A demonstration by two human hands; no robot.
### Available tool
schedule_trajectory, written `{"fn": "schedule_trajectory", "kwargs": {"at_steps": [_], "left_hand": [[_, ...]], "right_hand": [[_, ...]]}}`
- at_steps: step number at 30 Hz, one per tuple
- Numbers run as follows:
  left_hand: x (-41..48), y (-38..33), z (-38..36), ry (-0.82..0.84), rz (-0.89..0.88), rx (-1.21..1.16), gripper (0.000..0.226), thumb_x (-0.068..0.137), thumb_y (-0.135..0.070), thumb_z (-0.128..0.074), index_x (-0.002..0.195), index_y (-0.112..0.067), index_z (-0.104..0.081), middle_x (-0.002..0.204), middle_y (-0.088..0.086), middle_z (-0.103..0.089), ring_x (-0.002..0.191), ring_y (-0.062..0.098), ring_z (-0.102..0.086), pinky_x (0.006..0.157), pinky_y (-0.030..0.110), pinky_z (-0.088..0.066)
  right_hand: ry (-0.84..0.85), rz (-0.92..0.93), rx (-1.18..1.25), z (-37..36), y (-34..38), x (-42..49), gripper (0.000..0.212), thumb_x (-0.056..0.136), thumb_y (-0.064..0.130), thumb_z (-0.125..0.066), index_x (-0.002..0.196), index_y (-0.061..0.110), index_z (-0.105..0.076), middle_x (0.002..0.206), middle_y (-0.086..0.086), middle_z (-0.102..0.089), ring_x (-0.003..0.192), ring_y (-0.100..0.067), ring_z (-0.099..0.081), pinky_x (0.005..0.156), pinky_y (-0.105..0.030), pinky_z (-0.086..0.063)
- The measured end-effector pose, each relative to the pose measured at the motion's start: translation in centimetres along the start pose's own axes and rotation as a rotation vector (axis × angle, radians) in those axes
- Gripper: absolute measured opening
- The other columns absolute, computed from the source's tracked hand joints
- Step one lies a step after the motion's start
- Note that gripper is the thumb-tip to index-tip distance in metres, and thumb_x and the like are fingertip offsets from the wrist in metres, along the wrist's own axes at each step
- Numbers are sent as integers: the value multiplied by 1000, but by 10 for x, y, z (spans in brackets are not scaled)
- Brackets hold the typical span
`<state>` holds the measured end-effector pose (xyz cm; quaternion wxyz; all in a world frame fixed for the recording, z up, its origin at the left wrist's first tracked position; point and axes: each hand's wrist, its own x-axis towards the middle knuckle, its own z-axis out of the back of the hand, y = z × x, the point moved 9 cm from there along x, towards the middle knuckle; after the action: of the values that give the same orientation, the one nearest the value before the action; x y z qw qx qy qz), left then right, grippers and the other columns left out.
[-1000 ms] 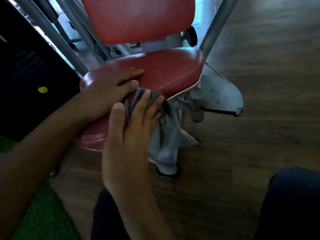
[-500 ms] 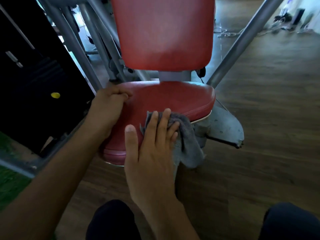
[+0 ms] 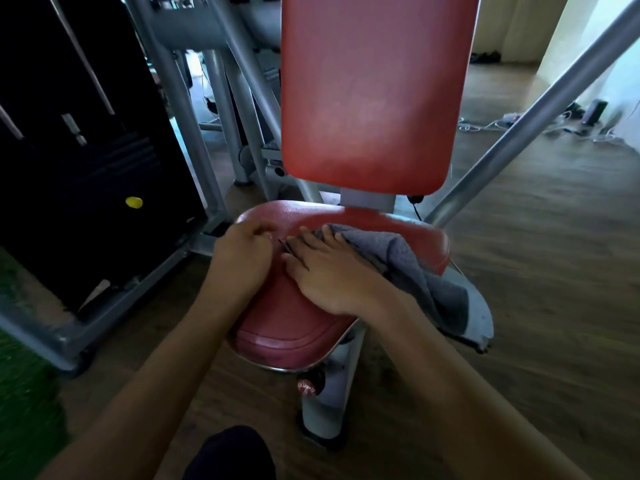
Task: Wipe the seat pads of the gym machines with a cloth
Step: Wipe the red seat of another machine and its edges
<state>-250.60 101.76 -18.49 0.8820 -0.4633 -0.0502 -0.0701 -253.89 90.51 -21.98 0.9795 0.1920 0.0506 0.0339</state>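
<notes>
Since half a second ago the right hand [image 3: 329,275] has slid the grey cloth [image 3: 412,268] from the seat's near right edge up to its far middle, and the left hand [image 3: 242,258] has come in from the left rim to sit just beside it. Nearest is a dark trouser knee [image 3: 230,452]. Beyond it a ribbed red knob [image 3: 306,388] sticks out of the grey metal seat post [image 3: 329,393]. The red seat pad [image 3: 291,327] is glossy, grained vinyl with rounded corners and a stitched border. The right hand lies flat, fingers spread, pressing the cloth onto the pad; the soft, waffle-textured cloth trails off the right edge. The left hand is loosely curled on the pad, grasping nothing. Farther back stands the smooth red backrest [image 3: 374,91], a rounded rectangle, flanked by grey steel tubes [image 3: 533,112]. The floor [image 3: 540,271] is wood-grain plank.
</notes>
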Motion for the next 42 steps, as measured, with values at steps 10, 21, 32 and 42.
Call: {"fn": "schedule_trajectory", "kwargs": {"at_steps": [10,21,32,42], "left_hand": [[3,-3,-7,28,-57,173,36,94,-7,-46,122,-14,-66,124,12,-66,118,31,-58,96,32,-42],[4,-4,-11,25,-89,242,33,95,-9,-45,121,-16,-66,122,11,-65,115,30,-58,93,33,-42],[-4,3,-15,76,1,268,42,97,-8,-44,136,-20,-53,134,-3,-57,121,14,-51,94,21,-34],[-3,-2,-10,138,80,188,46,88,-2,-37,127,-10,-59,128,5,-59,121,18,-52,97,18,-33]], "right_hand": [[-508,38,0,77,-4,-33,47,94,57,-47,135,36,-57,147,10,-50,136,-17,-45,118,-47,-24],[-140,-47,-81,27,-43,-13,57,96,69,-23,149,51,-27,163,20,-15,151,-15,-16,122,-40,-10],[-179,-59,-85,26,-44,-15,55,100,56,-23,148,36,-41,159,8,-33,147,-19,-30,119,-36,-22],[-142,-71,168,28,-39,-15,40,103,22,-47,142,13,-53,153,-6,-43,145,-21,-34,119,-37,-29]]}}
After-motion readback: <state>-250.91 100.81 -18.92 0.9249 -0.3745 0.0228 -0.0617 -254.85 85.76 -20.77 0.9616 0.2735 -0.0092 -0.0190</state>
